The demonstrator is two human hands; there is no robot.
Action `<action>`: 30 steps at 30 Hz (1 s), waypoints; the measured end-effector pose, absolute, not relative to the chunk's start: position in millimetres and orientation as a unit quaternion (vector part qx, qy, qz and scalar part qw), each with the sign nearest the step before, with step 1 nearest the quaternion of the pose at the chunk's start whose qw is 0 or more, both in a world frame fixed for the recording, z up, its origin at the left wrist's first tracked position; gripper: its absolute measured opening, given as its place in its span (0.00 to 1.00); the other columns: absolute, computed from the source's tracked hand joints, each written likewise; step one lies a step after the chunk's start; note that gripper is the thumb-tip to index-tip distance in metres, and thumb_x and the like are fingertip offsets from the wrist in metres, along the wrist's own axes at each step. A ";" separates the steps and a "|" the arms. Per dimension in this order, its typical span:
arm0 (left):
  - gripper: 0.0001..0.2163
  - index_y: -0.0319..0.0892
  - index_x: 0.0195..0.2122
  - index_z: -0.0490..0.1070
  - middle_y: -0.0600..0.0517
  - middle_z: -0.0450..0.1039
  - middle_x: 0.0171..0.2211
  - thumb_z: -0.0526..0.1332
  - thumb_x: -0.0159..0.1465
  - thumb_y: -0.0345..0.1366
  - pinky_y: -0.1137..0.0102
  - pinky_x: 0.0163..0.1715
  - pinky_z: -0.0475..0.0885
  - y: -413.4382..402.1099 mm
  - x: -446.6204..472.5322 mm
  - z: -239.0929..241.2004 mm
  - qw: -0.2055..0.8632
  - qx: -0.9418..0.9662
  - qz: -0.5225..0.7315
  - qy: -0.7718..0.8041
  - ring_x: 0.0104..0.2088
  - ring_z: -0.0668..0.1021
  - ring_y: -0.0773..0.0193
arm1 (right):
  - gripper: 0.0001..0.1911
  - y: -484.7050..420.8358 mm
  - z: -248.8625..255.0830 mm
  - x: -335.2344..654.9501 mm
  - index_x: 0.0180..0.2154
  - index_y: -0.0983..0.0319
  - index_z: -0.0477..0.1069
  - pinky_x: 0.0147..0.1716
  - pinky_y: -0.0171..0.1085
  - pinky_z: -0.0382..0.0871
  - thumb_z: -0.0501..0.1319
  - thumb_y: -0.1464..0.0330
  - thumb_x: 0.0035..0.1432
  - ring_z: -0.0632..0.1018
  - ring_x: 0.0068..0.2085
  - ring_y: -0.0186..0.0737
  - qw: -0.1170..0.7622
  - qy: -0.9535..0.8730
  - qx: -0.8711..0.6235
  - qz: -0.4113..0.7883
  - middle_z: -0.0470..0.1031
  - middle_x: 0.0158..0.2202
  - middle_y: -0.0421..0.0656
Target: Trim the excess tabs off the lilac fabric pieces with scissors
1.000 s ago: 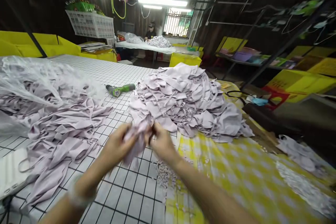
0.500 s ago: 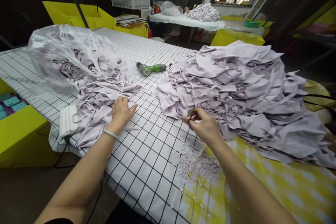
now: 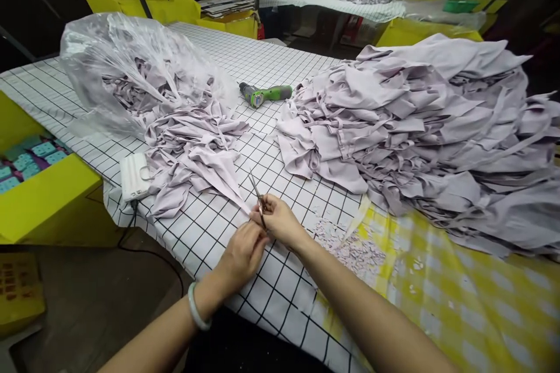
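My right hand [image 3: 280,221] is closed around small thread snips [image 3: 258,198], blades pointing up and away. My left hand [image 3: 242,253] sits just below it, fingers pinched on the corner of a pale lilac fabric piece [image 3: 214,172] drawn out from the left heap. That heap [image 3: 175,128] spills from a clear plastic bag [image 3: 126,58]. A larger heap of the same lilac pieces [image 3: 415,116] lies to the right. Small fabric clippings [image 3: 350,245] are scattered beside my right wrist.
A green cordless tool [image 3: 265,94] lies between the heaps on the black-gridded white table cover [image 3: 262,291]. A white power adapter [image 3: 135,176] sits near the left edge. Yellow bins [image 3: 39,198] stand left; a yellow checked cloth [image 3: 459,303] covers the right side.
My left hand left the heap, pulling a fabric piece toward me, and met my right hand. The right hand moved left and nearer with the snips. The view tilted down.
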State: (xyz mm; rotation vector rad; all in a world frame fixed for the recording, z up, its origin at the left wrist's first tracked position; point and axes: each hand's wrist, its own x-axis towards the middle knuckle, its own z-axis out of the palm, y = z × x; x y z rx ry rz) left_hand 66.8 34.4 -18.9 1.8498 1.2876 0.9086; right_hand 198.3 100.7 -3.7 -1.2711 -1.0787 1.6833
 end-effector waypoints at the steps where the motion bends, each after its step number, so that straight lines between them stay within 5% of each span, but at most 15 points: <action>1: 0.07 0.43 0.31 0.68 0.49 0.72 0.30 0.57 0.66 0.37 0.64 0.37 0.71 30.1 64.6 -16.7 0.369 0.696 0.361 0.499 0.33 0.74 0.59 | 0.24 95.3 -3.0 199.5 0.28 0.60 0.63 0.27 0.33 0.68 0.75 0.60 0.36 0.73 0.27 0.32 0.373 -0.419 -0.496 0.663 0.72 0.28 0.35; 6: 0.13 0.40 0.42 0.71 0.47 0.76 0.37 0.52 0.72 0.43 0.66 0.39 0.74 32.6 50.6 -5.4 0.470 0.565 0.411 0.540 0.38 0.78 0.61 | 0.24 58.4 5.7 208.0 0.32 0.58 0.62 0.28 0.34 0.70 0.75 0.60 0.41 0.73 0.27 0.32 0.411 -0.375 -0.479 0.679 0.71 0.30 0.35; 11: 0.12 0.38 0.38 0.76 0.46 0.78 0.36 0.65 0.64 0.43 0.63 0.45 0.76 37.5 57.5 15.6 0.660 0.392 0.447 0.459 0.40 0.79 0.58 | 0.22 28.8 13.4 213.9 0.31 0.57 0.62 0.31 0.37 0.72 0.74 0.59 0.47 0.73 0.29 0.35 0.424 -0.416 -0.489 0.639 0.70 0.29 0.36; 14: 0.12 0.39 0.38 0.75 0.50 0.75 0.32 0.65 0.65 0.44 0.68 0.32 0.74 31.8 59.6 35.7 0.683 0.374 0.456 0.432 0.29 0.76 0.66 | 0.15 39.1 24.2 223.7 0.34 0.57 0.64 0.42 0.41 0.72 0.69 0.62 0.53 0.76 0.37 0.39 0.464 -0.505 -0.500 0.529 0.76 0.38 0.42; 17: 0.12 0.39 0.37 0.74 0.54 0.68 0.27 0.64 0.67 0.45 0.74 0.21 0.62 27.7 52.9 52.7 0.691 0.431 0.404 0.417 0.22 0.67 0.72 | 0.11 67.2 37.7 230.1 0.36 0.57 0.65 0.57 0.46 0.65 0.66 0.67 0.54 0.74 0.50 0.42 0.429 -0.630 -0.408 0.502 0.76 0.48 0.44; 21: 0.13 0.37 0.36 0.76 0.57 0.60 0.22 0.65 0.65 0.44 0.75 0.21 0.52 26.3 34.4 60.7 0.694 0.455 0.349 0.435 0.22 0.59 0.74 | 0.08 94.7 48.8 231.4 0.33 0.59 0.67 0.48 0.41 0.69 0.64 0.71 0.50 0.73 0.41 0.39 0.353 -0.691 -0.311 0.549 0.73 0.35 0.39; 30: 0.16 0.39 0.36 0.79 0.59 0.52 0.20 0.62 0.66 0.48 0.72 0.22 0.50 22.3 26.6 57.3 0.723 0.461 0.295 0.422 0.22 0.55 0.71 | 0.10 44.2 21.0 224.3 0.34 0.59 0.68 0.35 0.35 0.69 0.65 0.75 0.49 0.72 0.33 0.34 0.473 -0.582 -0.370 0.550 0.70 0.32 0.38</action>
